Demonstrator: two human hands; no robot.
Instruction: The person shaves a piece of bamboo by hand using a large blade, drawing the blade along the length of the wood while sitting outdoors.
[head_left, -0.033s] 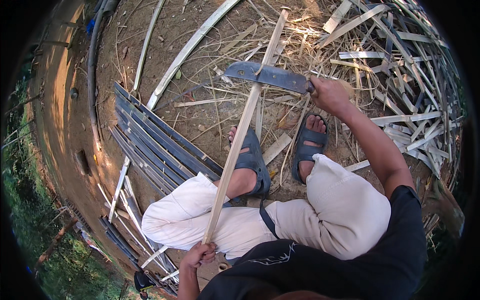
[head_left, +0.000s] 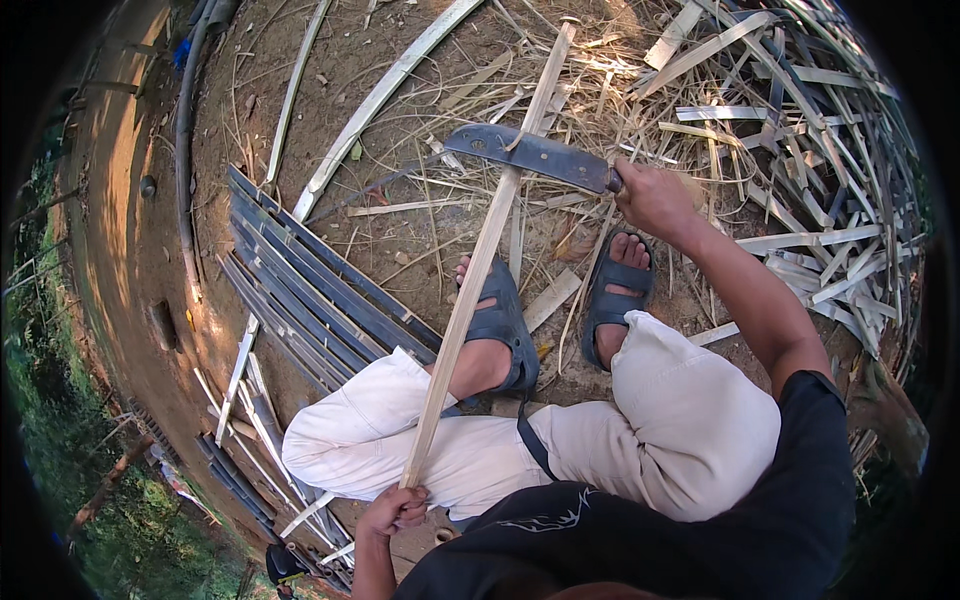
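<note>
My left hand (head_left: 396,508) is closed around the near end of a long, pale bamboo strip (head_left: 470,300). The strip slants up across my left thigh and past my left foot to the far ground. In my closed right hand (head_left: 655,203) is the handle of a machete (head_left: 535,155) with a broad dark blade. The blade lies crosswise over the upper part of the strip, touching it, its tip toward the left. A thin curled shaving (head_left: 518,138) stands at the blade where it meets the strip.
Dark split bamboo slats (head_left: 320,270) lie stacked left of my legs. Pale offcuts (head_left: 800,170) are heaped at the right, with fine shavings (head_left: 590,90) beyond my sandals (head_left: 620,290). Two long pale strips (head_left: 375,105) rest on the dirt at the far left.
The machete and my right hand have shifted very slightly to the left. My left hand and the bamboo strip are almost where they were.
</note>
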